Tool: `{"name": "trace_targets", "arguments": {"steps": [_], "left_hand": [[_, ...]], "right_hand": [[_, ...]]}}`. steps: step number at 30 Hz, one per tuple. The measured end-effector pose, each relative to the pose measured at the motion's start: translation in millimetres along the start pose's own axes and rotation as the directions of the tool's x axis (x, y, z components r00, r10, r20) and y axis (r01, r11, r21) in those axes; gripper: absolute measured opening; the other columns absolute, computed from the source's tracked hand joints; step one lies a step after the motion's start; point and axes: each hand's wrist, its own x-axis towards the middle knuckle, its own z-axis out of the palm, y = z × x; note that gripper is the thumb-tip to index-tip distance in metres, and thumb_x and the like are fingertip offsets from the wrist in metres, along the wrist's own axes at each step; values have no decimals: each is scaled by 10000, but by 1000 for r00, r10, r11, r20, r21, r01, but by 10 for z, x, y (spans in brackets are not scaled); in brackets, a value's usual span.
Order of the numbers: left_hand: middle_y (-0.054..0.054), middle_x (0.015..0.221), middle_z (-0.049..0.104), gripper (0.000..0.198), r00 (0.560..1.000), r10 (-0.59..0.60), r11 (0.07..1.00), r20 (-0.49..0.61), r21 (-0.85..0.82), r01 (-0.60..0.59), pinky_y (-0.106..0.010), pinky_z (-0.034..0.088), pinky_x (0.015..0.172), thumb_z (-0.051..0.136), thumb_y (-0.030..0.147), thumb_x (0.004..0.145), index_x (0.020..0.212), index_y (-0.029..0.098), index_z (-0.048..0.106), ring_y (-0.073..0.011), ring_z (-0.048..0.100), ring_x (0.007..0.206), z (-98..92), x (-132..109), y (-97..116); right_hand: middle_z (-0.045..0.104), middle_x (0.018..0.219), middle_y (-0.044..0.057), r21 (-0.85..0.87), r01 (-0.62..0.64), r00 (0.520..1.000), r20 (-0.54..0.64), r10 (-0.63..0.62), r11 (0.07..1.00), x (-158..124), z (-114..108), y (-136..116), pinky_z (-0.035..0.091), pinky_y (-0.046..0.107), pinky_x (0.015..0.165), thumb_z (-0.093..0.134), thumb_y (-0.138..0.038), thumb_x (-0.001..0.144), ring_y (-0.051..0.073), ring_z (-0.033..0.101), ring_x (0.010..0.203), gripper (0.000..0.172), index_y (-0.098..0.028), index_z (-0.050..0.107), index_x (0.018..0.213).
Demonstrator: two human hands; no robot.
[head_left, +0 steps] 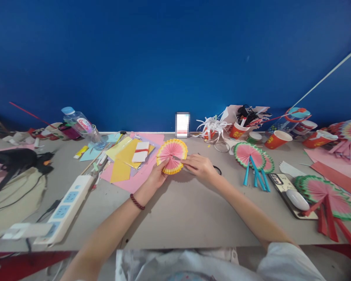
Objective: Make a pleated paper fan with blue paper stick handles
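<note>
A round pleated paper fan (171, 155), pink with a yellow rim, is held upright over the grey table (181, 210). My left hand (157, 175) grips its lower left edge, fingers closed on the paper; a dark bead bracelet is on that wrist. My right hand (199, 166) pinches the fan at its centre and right side. Black scissors (217, 170) lie just behind my right hand, partly hidden by it.
Yellow and pink paper sheets (125, 162) lie left of the fan. A white power strip (67, 205) and a water bottle (82, 125) are further left. Finished green-rimmed fans (253, 156), a phone (286, 187), a white mouse (297, 200) and red paper cups (277, 139) fill the right.
</note>
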Motion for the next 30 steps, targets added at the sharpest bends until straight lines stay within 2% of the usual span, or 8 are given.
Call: {"name": "trace_targets", "arguments": {"steps": [6, 11, 14, 16, 19, 21, 24, 30], "left_hand": [[-69, 1068, 690, 317, 999, 44, 999, 0, 18, -44, -277, 530, 821, 724, 237, 722, 1018, 147, 658, -193, 646, 966, 59, -53, -29], [-86, 1073, 685, 327, 998, -7, 1000, 62, 3, 6, -272, 538, 785, 680, 274, 765, 1060, 140, 640, -198, 652, 940, -8, -8, -6], [-87, 1040, 693, 321, 999, -36, 998, 19, -46, 37, -278, 547, 759, 634, 366, 795, 1029, 147, 647, -203, 658, 911, -83, 49, 53], [-91, 1028, 696, 331, 997, -80, 996, 14, -36, 80, -285, 544, 775, 630, 393, 794, 1017, 151, 650, -210, 659, 915, -105, 67, 84], [-117, 1052, 689, 338, 987, -104, 994, 120, 59, 97, -306, 535, 799, 676, 335, 764, 1034, 133, 652, -238, 657, 939, -82, 51, 89], [-126, 1060, 687, 349, 985, -86, 991, 152, 110, 70, -318, 528, 815, 707, 285, 738, 1041, 120, 656, -246, 657, 943, -52, 27, 68], [-112, 1048, 694, 340, 994, -36, 992, 101, 126, 23, -316, 517, 842, 738, 252, 703, 1012, 127, 672, -234, 655, 949, -31, 5, 34], [-96, 1058, 690, 308, 995, -25, 995, 99, 102, 15, -291, 523, 801, 729, 263, 717, 994, 138, 677, -222, 651, 947, -35, 3, 33]], "right_hand": [[713, 999, 47, -73, -23, 995, -100, 16, 997, -5, 49, -95, 489, 317, 809, 503, -207, 883, 192, 637, 917, 256, -255, 674, 1067], [718, 874, 40, 31, -109, 978, -173, 113, 994, 3, 55, -52, 495, 298, 723, 470, -184, 876, 169, 635, 795, 264, -264, 702, 976], [706, 794, 30, 100, -131, 963, -225, 150, 986, 7, 53, -14, 498, 293, 699, 498, -177, 824, 163, 632, 746, 239, -255, 713, 891], [700, 757, 18, 138, -148, 959, -223, 177, 979, 9, 51, -6, 502, 304, 735, 514, -173, 789, 162, 637, 736, 224, -251, 714, 852], [694, 717, 3, 216, -201, 956, -171, 239, 956, 18, 42, -23, 504, 315, 774, 515, -163, 765, 160, 642, 736, 227, -245, 710, 850], [696, 730, 9, 274, -244, 944, -151, 292, 930, 32, 35, -42, 512, 293, 712, 523, -155, 751, 151, 635, 698, 218, -232, 706, 841], [699, 787, 22, 349, -283, 918, -173, 358, 894, 53, 33, -57, 511, 258, 616, 542, -152, 734, 135, 620, 652, 191, -219, 698, 821], [679, 958, 58, 327, -227, 945, -156, 289, 918, 45, 23, -35, 536, 268, 664, 548, -149, 757, 192, 616, 969, 212, -238, 711, 860]]}}
